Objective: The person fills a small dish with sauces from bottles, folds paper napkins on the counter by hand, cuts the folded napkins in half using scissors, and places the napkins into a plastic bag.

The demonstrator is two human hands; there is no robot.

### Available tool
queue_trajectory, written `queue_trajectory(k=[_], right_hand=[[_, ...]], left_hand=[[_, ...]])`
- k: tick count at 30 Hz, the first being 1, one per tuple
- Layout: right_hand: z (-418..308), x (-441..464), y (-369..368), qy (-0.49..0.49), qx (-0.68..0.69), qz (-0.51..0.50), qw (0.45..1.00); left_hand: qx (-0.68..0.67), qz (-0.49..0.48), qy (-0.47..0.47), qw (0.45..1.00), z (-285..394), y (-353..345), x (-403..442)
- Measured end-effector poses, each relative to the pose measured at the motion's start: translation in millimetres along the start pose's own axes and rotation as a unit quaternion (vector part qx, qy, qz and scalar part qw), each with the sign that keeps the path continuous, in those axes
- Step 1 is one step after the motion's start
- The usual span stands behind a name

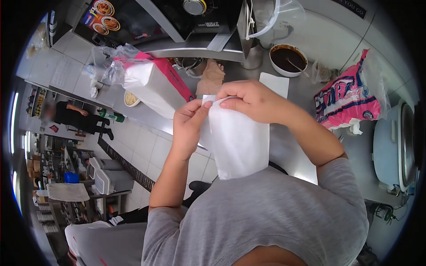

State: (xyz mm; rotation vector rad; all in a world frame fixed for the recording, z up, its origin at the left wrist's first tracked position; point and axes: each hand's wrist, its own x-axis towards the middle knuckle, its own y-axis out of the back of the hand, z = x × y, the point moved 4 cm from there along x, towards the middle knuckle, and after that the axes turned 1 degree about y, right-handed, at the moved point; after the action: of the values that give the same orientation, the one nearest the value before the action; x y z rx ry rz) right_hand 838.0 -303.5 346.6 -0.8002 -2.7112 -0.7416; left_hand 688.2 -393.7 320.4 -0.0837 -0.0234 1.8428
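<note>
My left hand (191, 116) and my right hand (254, 101) pinch the top edge of a white paper napkin (241, 144) between thumbs and fingertips. The napkin hangs in front of my chest, above the front edge of the steel counter. Just beyond my left hand lies a stack of white napkins (148, 86) in an opened pink wrapper. A crumpled brown paper or cloth piece (211, 76) sits behind my fingers. Past my right hand, a flat white sheet (275, 84) rests on the counter.
A bowl of dark sauce (287, 58) with a spoon stands at the back. To the right are a pink printed pack (350, 95) and a large round-lidded cooker (395, 144). A microwave (208, 15) sits above the counter. Another person (80, 117) stands far left.
</note>
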Motion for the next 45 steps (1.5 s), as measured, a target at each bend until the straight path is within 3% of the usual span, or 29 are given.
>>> queue_trajectory(k=[2, 5, 20, 23, 26, 29, 32, 35, 38, 45], right_hand=[[12, 4, -7, -0.007, 0.027, 0.055, 0.998], [17, 5, -8, -0.074, 0.070, 0.036, 0.994], [31, 10, -15, -0.088, 0.052, 0.090, 0.991], [33, 10, -15, -0.091, 0.039, 0.113, 0.989], [33, 7, -12, -0.155, 0.072, 0.093, 0.981], [38, 4, -5, 0.080, -0.022, 0.146, 0.986], [41, 3, -2, 0.031, 0.061, 0.054, 0.996], [39, 3, -5, 0.026, 0.108, 0.036, 0.993], [37, 3, -10, -0.040, 0.146, 0.007, 0.988], [39, 5, -16, -0.031, 0.188, 0.036, 0.981]], left_hand=[[-0.051, 0.011, 0.000, 0.999, -1, -4, -1], [-0.032, -0.019, 0.022, 0.999, -8, 8, 1], [-0.082, -0.014, 0.016, 0.996, -13, 2, 5], [0.031, -0.007, -0.013, 0.999, -10, -5, 4], [0.067, 0.014, -0.029, 0.997, -5, -3, 4], [0.128, 0.000, -0.067, 0.989, 5, 7, 4], [0.166, -0.004, -0.067, 0.984, 23, 13, -1], [0.171, 0.012, -0.085, 0.981, 36, 15, -4], [0.172, 0.008, -0.094, 0.980, 43, 16, -7], [0.184, 0.027, -0.099, 0.978, 45, 17, -9]])
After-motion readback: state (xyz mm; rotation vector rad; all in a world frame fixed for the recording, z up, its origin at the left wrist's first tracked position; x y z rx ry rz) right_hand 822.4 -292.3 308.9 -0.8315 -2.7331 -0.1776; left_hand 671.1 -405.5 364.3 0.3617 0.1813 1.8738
